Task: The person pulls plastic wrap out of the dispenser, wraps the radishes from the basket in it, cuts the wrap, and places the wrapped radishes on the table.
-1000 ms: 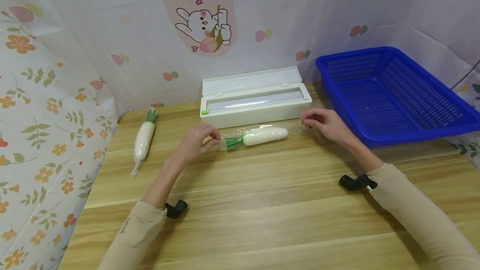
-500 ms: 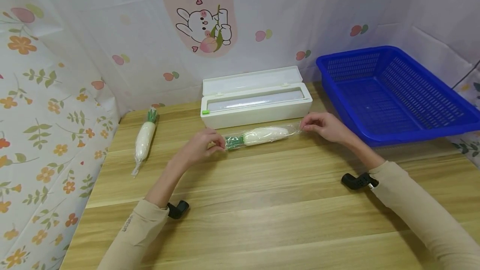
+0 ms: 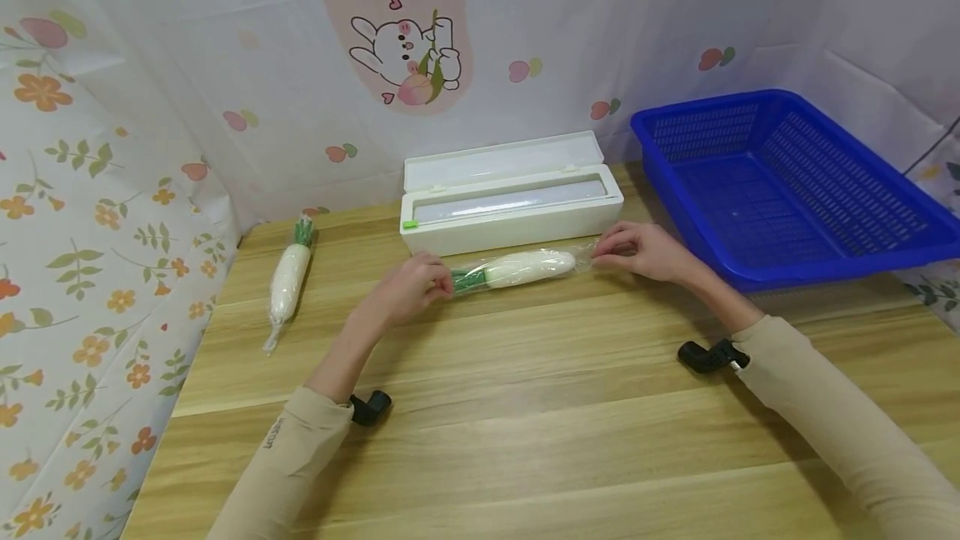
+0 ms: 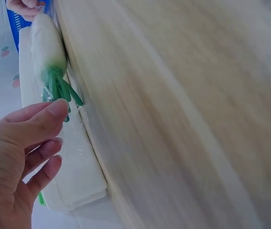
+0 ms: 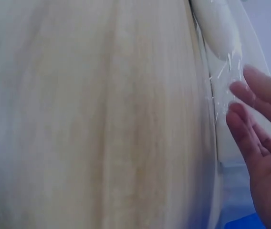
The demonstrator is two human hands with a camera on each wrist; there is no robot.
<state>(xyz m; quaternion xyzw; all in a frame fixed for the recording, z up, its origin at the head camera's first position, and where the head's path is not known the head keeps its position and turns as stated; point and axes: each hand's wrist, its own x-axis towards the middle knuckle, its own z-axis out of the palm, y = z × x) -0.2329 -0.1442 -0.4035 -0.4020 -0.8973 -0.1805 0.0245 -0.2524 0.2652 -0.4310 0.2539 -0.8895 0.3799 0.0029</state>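
Observation:
A white radish with green leaf stalks lies in clear plastic wrap in front of a white box. At the leafy end, my left hand pinches the wrap between thumb and fingers; the left wrist view shows the thumb pressed over the green stalks. My right hand holds the loose wrap past the radish's tip, and in the right wrist view its thumb and fingertips stand close together at the crinkled film. Another wrapped radish, its lower end twisted, lies at the table's left.
Behind the radish stands the white cling film box, lid up, a film roll inside and a green slider at its left. A blue plastic basket stands at the right back. A patterned cloth hangs behind the wooden table.
The hands have drawn slightly closer together, the left moving right and the right moving left. The right fingers have come onto the wrap's end, and the film now lies gathered round the radish.

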